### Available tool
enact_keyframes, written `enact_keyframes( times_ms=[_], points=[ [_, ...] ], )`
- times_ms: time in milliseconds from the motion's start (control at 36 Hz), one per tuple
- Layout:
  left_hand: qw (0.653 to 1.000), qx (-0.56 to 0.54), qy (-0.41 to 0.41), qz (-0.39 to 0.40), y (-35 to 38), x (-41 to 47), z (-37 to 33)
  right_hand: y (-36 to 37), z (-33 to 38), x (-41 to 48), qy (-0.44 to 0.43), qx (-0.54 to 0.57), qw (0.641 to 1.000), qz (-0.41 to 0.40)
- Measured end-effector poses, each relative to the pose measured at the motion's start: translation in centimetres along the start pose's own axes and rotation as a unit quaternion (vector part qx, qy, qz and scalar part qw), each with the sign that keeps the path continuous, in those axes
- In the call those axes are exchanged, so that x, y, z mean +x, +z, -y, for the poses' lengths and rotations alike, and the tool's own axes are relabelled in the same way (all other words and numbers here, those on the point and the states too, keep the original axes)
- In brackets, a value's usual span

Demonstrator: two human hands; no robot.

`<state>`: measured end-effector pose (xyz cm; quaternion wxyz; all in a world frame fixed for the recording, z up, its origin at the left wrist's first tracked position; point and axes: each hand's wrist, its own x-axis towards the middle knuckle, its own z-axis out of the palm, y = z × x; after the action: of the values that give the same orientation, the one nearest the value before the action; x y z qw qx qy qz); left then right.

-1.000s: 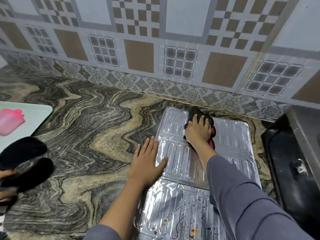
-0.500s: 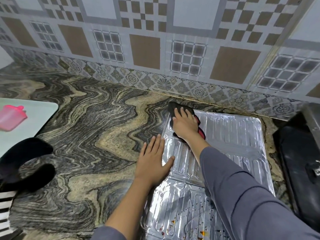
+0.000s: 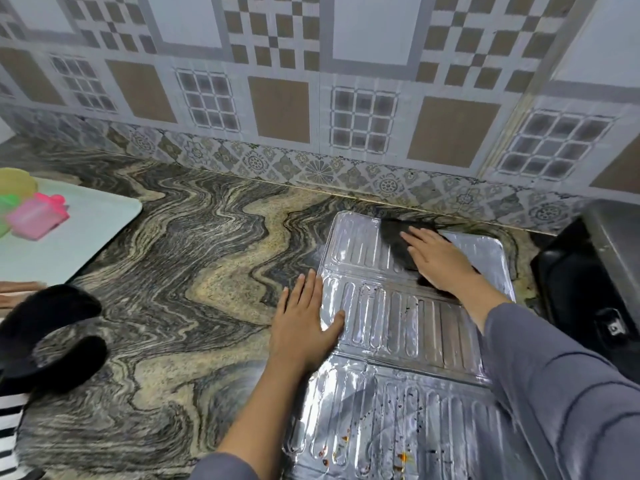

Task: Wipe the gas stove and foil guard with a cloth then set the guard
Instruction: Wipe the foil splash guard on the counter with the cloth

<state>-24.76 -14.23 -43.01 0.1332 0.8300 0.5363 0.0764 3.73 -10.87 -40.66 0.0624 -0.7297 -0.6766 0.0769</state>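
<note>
The silver ribbed foil guard (image 3: 398,327) lies flat and unfolded on the marbled counter, with brown and orange food specks on its near panel. My right hand (image 3: 438,259) presses a dark cloth (image 3: 398,245) flat against the guard's far panel; the cloth is motion-blurred and mostly covered by the hand. My left hand (image 3: 304,327) lies flat with fingers spread at the guard's left edge, thumb on the foil and palm on the counter. The black gas stove (image 3: 588,299) shows at the right edge.
A tiled wall (image 3: 311,98) runs along the back of the counter (image 3: 173,289). At the left sits a pale tray (image 3: 69,237) holding pink, green and yellow plastic items. Dark rounded shapes (image 3: 52,337) and a striped fabric sit at the lower left.
My right hand swept the cloth left along the far panel, then back toward its middle and top edge. My left hand stayed on the guard's left edge.
</note>
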Motion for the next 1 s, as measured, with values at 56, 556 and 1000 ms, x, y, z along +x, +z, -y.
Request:
enact_keyframes(
  times_ms=[56, 556, 1000],
  points=[
    [1.000, -0.003, -0.001, 0.000, 0.0, 0.0, 0.0, 0.0, -1.9, -1.4, 0.074, -0.001, 0.997, -0.027],
    [0.985, -0.139, 0.013, 0.106, -2.7, 1.2, 1.2, 0.1, -1.1, -7.0, 0.318, 0.035, 0.945, -0.066],
    [0.998, -0.027, 0.061, 0.014, -1.1, -5.3, 1.9, 0.7, 4.9, -2.8, 0.394, 0.071, 0.914, -0.067]
  ],
)
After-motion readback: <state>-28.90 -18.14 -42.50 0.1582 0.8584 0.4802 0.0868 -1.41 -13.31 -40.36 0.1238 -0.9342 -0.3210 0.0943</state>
